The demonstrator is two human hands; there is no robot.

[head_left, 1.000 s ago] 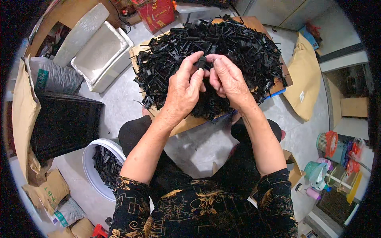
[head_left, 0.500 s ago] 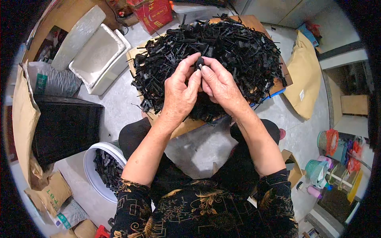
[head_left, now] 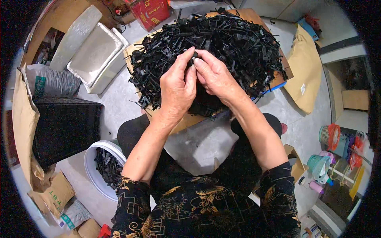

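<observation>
My left hand (head_left: 178,81) and my right hand (head_left: 216,75) meet over a big heap of black plastic parts (head_left: 246,51). Between their fingertips is a small black plastic part (head_left: 195,56), mostly covered by the fingers and thumbs. Both hands are closed on it, thumbs close together on the near side. The heap lies on a cardboard-covered surface (head_left: 180,127) in front of my knees. Low on the left, beside my leg, stands a white bucket (head_left: 90,174) with many similar black parts (head_left: 107,166) inside.
Left of the heap are a white foam box (head_left: 95,59) and a large black box (head_left: 67,129). A tan sack (head_left: 305,75) lies to the right. Baskets (head_left: 317,168) and bags crowd the right side; packed sacks (head_left: 55,194) sit at lower left.
Both hands have shifted slightly left and up in the picture, still pinching the small black part. The whole view has moved a little too.
</observation>
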